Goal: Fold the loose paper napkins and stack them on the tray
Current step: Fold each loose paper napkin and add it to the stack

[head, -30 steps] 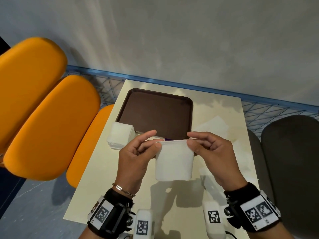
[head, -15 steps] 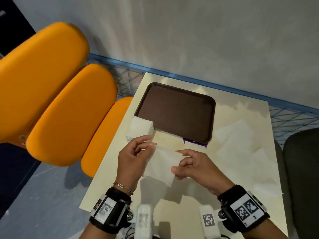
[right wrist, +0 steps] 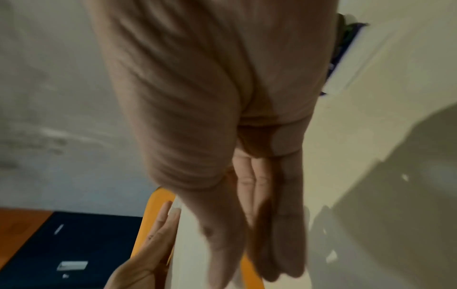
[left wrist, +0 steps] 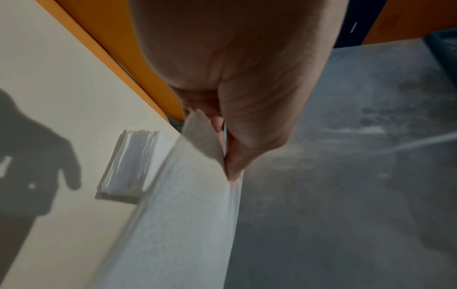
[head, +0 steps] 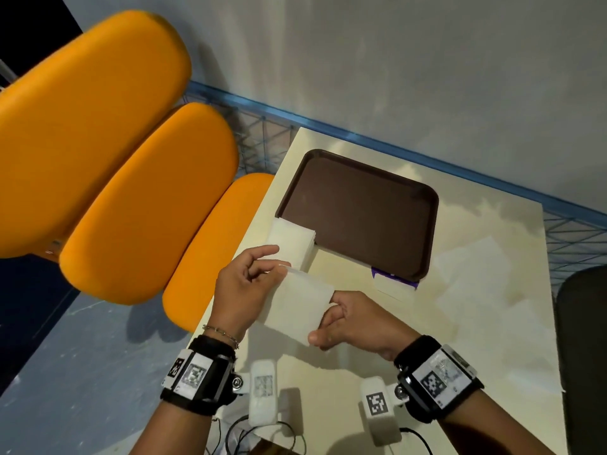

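Observation:
A white paper napkin (head: 295, 303) hangs just above the cream table (head: 486, 349), held between both hands. My left hand (head: 279, 261) pinches its far left corner between thumb and forefinger, and the left wrist view shows that pinch on the napkin (left wrist: 193, 215). My right hand (head: 323, 326) holds the right edge, thumb on top and fingers underneath. A stack of folded napkins (head: 290, 241) lies on the table against the near left corner of the brown tray (head: 358, 211). The tray holds no napkins. The right wrist view is blurred.
Several loose flat napkins (head: 473, 274) lie on the table right of the tray. A purple and white packet (head: 394, 282) pokes out from under the tray's near edge. Orange chairs (head: 147, 198) stand left of the table, and a dark chair (head: 581, 339) stands to the right.
Both hands have brought the napkin down and towards me, from upright in the air to nearly flat over the table. My right hand moved from the top corner to the right edge.

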`<state>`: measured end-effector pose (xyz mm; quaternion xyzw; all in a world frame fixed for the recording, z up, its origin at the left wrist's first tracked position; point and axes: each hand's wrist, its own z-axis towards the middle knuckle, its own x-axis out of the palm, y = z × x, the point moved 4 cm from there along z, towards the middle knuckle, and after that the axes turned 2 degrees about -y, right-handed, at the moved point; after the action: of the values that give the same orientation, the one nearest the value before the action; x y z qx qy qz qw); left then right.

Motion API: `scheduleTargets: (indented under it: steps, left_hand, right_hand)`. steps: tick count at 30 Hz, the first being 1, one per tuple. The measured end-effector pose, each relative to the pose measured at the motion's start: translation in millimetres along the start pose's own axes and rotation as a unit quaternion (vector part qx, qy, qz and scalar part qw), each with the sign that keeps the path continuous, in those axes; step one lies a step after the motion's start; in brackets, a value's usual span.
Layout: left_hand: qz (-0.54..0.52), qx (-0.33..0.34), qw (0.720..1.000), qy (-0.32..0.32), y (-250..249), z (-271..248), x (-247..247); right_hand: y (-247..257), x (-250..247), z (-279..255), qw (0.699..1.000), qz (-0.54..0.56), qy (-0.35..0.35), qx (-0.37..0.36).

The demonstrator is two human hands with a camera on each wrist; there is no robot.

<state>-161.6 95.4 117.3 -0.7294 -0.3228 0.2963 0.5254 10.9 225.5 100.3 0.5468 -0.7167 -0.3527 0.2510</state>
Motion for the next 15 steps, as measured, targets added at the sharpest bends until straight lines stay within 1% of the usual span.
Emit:
scheduleTargets:
  steps: [2, 4, 6, 7, 8, 9, 10, 11, 12, 13, 14, 15]
  left_hand:
    - [0.041, 0.008, 0.998, 0.040, 3, 8, -4]
    - [0.090, 0.021, 0.992, 0.082, 4, 16, -5]
    - [0.104, 0.032, 0.988, 0.108, 7, 26, -3]
    - [0.085, 0.027, 0.991, 0.102, 8, 30, -3]
    - [0.051, 0.007, 0.996, 0.078, 11, 36, -5]
    - [0.007, -0.029, 0.998, 0.050, 15, 40, -8]
    - [-0.044, -0.080, 0.995, 0.026, 20, 44, -11]
    - [-0.095, -0.137, 0.986, 0.022, 27, 45, -12]
    - [-0.129, -0.182, 0.974, 0.036, 33, 45, -10]
    - [-0.136, -0.206, 0.968, 0.052, 39, 45, -8]
    - [-0.120, -0.216, 0.967, 0.061, 46, 45, -5]
    - [-0.094, -0.215, 0.971, 0.052, 52, 47, -3]
  right_hand:
    - [7, -9, 11, 0.997, -0.059, -0.046, -0.011]
    - [19, -15, 21, 0.993, -0.082, -0.085, -0.033]
    - [28, -17, 33, 0.991, -0.096, -0.081, -0.047]
    - [30, -18, 40, 0.991, -0.098, -0.082, -0.047]
    - [30, -20, 49, 0.991, -0.086, -0.095, -0.044]
    - [28, -23, 58, 0.991, -0.057, -0.117, -0.038]
    - [26, -26, 66, 0.989, -0.014, -0.143, -0.031]
    - [23, -28, 74, 0.985, 0.033, -0.169, -0.028]
    - [22, -29, 81, 0.978, 0.078, -0.191, -0.026]
    - [20, -29, 88, 0.971, 0.114, -0.207, -0.023]
    - [18, -28, 94, 0.965, 0.143, -0.217, -0.018]
    - [16, -26, 100, 0.960, 0.165, -0.224, -0.011]
